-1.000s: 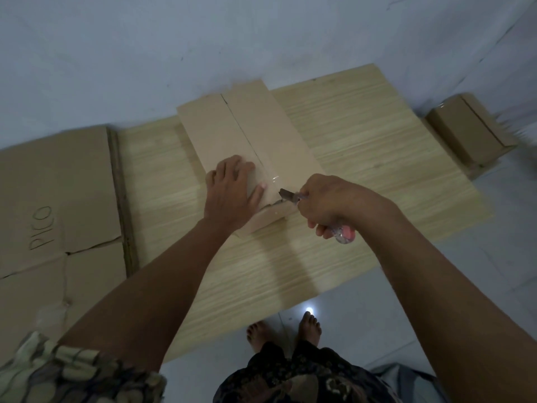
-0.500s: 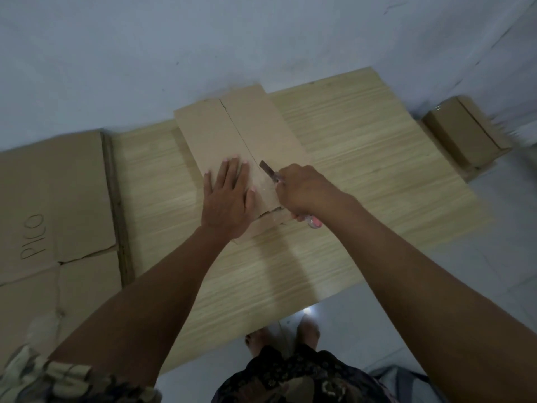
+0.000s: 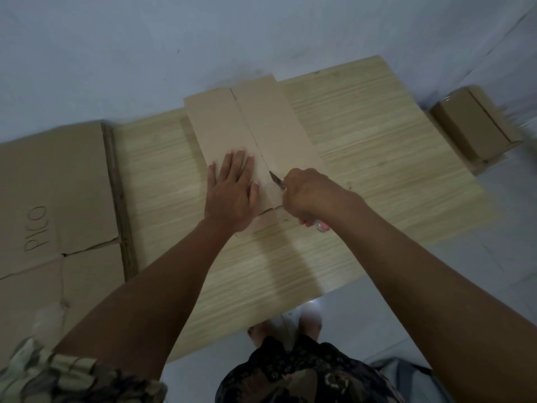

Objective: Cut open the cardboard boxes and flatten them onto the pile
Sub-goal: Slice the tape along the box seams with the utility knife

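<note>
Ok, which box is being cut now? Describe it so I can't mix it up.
On the wooden board, the long closed cardboard box at its middle, under the flat left hand. The right hand runs a cutter along its seam; the other box sits untouched, far right.

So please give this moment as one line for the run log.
left hand flat on box | right hand grips knife | blade in centre seam | pile left
</note>
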Demonstrator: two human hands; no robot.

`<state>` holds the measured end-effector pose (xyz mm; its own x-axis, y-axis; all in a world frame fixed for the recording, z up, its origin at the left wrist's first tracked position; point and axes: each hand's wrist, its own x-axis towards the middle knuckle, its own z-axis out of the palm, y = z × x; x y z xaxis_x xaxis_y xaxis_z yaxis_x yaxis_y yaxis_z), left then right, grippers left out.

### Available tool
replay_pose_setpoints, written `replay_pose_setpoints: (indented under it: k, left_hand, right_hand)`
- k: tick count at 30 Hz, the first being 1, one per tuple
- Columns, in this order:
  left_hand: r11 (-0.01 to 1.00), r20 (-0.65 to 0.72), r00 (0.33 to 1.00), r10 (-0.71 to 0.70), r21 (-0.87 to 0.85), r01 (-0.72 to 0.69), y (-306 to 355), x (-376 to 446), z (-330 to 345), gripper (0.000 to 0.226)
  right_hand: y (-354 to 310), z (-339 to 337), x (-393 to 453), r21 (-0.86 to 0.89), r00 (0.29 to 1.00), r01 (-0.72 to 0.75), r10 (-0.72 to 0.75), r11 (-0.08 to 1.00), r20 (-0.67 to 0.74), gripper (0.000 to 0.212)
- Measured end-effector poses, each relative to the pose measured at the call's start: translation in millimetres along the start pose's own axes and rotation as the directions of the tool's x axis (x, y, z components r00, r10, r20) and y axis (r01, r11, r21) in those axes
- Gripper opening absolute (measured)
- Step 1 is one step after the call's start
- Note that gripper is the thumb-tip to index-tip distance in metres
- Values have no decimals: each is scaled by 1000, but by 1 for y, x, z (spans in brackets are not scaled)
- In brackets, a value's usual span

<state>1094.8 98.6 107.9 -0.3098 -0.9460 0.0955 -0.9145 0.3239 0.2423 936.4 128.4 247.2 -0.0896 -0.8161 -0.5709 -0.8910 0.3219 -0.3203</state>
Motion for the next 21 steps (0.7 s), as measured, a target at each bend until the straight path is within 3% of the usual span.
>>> replay_pose_setpoints:
  k: [12, 17, 21]
  left_hand:
    - [999, 45, 999, 15, 36, -16, 3, 2, -2, 65]
    - [999, 70, 997, -35, 35, 32, 4, 4, -1, 66]
    - [999, 89, 996, 22, 39, -26, 5, 1, -3, 69]
  right_hand:
    - [14, 5, -26, 76, 987, -105, 95, 992, 126, 11]
    - [24, 18, -26, 172, 994, -80, 65, 982, 89, 18]
    - [30, 20, -32, 163, 988, -103, 83, 981, 129, 14]
